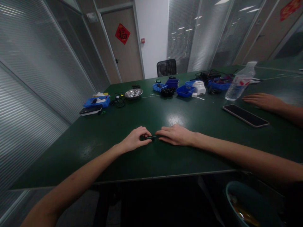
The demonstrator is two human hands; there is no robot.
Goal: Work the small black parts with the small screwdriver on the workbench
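Near the middle of the green table point(132, 164), my left hand point(136, 138) pinches a small dark object point(150, 137) with a green part between thumb and fingers. What the object is exactly, I cannot make out. Just to its right, my right hand point(175, 135) rests palm down, its fingers pointing left and lying fairly flat. The right fingertips are close to the dark object's right end; whether they touch it is too small to tell.
A phone point(245, 115), a water bottle point(241, 81) and another person's hand point(262, 101) are at right. Farther back are blue trays point(185, 91), a metal bowl point(133, 93) and a white item point(199, 87). A blue tray point(97, 101) lies left; a bin point(251, 205) stands below.
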